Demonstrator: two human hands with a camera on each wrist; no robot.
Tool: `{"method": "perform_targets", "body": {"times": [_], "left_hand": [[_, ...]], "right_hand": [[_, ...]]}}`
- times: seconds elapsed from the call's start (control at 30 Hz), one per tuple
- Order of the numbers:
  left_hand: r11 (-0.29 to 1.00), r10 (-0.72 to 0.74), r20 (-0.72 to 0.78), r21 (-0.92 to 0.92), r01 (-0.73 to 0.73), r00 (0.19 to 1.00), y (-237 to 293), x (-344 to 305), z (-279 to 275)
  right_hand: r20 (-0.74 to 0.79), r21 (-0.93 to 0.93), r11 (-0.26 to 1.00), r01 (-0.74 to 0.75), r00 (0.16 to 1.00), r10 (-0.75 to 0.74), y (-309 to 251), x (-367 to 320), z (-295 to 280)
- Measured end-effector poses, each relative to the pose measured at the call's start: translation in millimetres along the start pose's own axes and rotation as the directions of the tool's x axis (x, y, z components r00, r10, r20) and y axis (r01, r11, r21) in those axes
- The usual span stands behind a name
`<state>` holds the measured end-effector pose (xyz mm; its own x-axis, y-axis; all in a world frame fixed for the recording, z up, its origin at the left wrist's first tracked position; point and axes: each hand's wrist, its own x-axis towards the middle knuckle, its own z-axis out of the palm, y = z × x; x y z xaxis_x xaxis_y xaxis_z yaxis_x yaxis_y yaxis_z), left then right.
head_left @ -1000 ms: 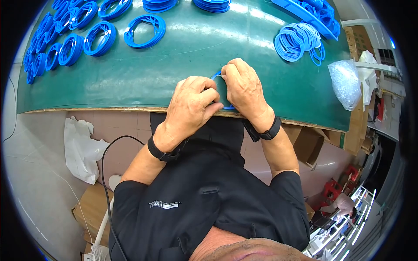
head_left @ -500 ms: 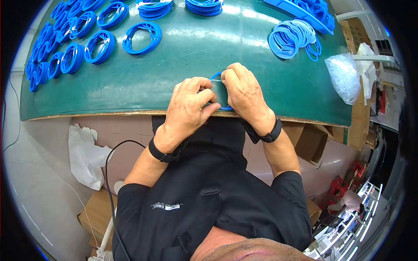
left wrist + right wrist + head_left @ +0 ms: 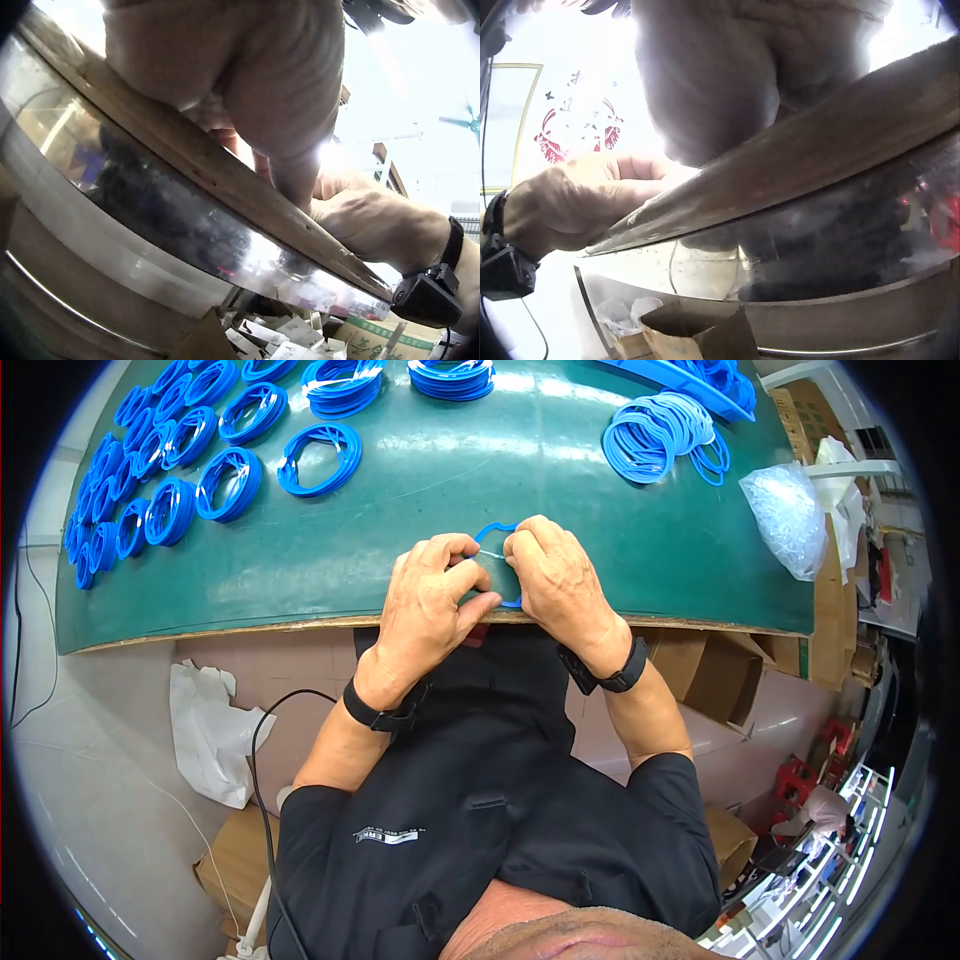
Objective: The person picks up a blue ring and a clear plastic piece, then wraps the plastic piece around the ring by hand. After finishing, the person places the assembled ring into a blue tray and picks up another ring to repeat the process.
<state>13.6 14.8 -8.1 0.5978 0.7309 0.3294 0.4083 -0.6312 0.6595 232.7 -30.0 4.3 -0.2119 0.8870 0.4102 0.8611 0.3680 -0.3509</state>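
Observation:
Between the two hands, close to the table's front edge, lies a blue coil of cord (image 3: 490,532), mostly covered by the fingers. A thin white tie (image 3: 492,554) stretches across the gap from one hand's fingertips to the other's. My left hand (image 3: 432,595) pinches the tie's left end with curled fingers. On the other side my right hand (image 3: 560,575) pinches it near the coil's right part, its fingertips partly hidden. Both wrist views show the left hand (image 3: 592,195) and right hand (image 3: 375,217) at the wooden table edge (image 3: 195,154), with the coil hidden.
Many tied blue coils (image 3: 320,460) stand in rows at the table's left and back. A loose pile of lighter blue loops (image 3: 655,438) lies at the right, by a blue tray (image 3: 690,390). A clear plastic bag (image 3: 785,520) hangs at the right edge; cardboard boxes (image 3: 725,675) stand below.
The fingertips have drawn slightly apart, and more of the white tie and the coil's upper part shows between them. The head view has shifted a little; the other coils lie as before.

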Motion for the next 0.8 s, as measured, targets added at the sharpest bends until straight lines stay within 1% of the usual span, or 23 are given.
{"method": "perform_targets", "body": {"times": [0.13, 0.3, 0.4, 0.5, 0.7, 0.8], "left_hand": [[1.000, 0.029, -0.029, 0.009, -0.028, 0.999, -1.1, 0.5, 1.2], [0.999, 0.054, -0.037, 0.004, -0.054, 0.998, -1.0, 1.5, 0.6], [1.000, 0.030, -0.020, -0.002, -0.030, 0.999, -0.2, 1.8, -0.4], [0.999, 0.037, -0.010, 0.004, -0.037, 0.999, -0.4, 1.4, -1.4], [0.999, 0.037, -0.019, 0.006, -0.037, 0.999, -0.3, 2.5, -0.6], [1.000, -0.004, -0.021, -0.016, 0.004, 1.000, 1.0, 3.1, -0.8]], "right_hand": [[-0.010, 0.016, 1.000, -0.007, 1.000, 0.007, -2.3, -2.4, -0.8], [-0.044, 0.078, 0.997, -0.015, 0.999, 0.018, -4.9, -6.7, -2.9], [-0.056, 0.108, 0.994, -0.028, 0.998, 0.034, -5.9, -9.0, -3.9], [-0.116, 0.090, 0.996, 0.002, 0.993, 0.009, -7.6, -11.1, -4.4], [-0.121, 0.016, 0.999, -0.028, 0.992, 0.030, -13.7, -19.9, -9.7], [-0.120, -0.008, 0.999, -0.043, 0.992, 0.041, -16.4, -25.4, -11.7]]}}
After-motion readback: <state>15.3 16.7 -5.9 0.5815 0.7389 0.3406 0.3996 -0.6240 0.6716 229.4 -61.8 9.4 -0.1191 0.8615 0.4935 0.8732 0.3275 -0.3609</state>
